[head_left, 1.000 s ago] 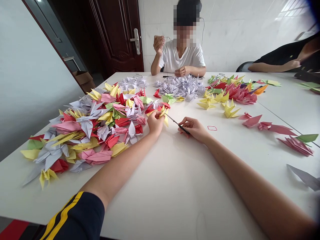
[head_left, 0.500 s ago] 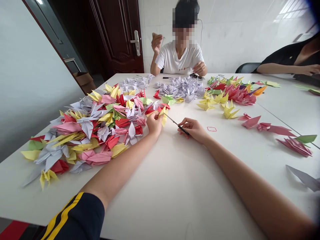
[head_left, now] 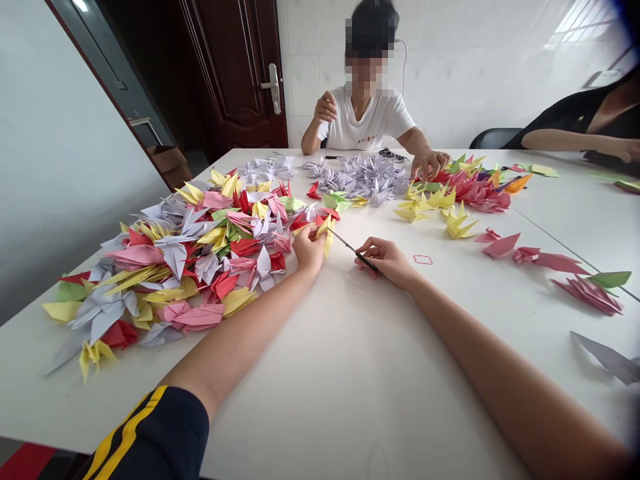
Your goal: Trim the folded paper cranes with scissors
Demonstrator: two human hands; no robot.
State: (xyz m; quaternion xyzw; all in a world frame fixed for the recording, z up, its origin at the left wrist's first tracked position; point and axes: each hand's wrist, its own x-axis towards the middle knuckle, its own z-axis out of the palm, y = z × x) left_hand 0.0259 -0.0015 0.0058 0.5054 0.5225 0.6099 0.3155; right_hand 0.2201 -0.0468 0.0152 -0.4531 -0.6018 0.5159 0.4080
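Observation:
My left hand [head_left: 309, 248] pinches a yellow paper crane [head_left: 326, 232] at the right edge of a big heap of coloured paper cranes [head_left: 190, 253] on the white table [head_left: 350, 373]. My right hand [head_left: 387, 260] is closed on a thin dark needle [head_left: 353, 249] whose tip points into the yellow crane. Both forearms rest on the table, hands a short gap apart.
A small pink loop [head_left: 423, 259] lies just right of my right hand. Pink cranes [head_left: 530, 255] trail to the right; white cranes [head_left: 360, 177] and mixed cranes [head_left: 465, 187] lie farther back. A person in white [head_left: 367, 117] sits opposite, another person's arm [head_left: 575, 140] at the right.
My hands have barely moved. The person opposite lowered the raised hand and reached the other hand out to the mixed crane pile.

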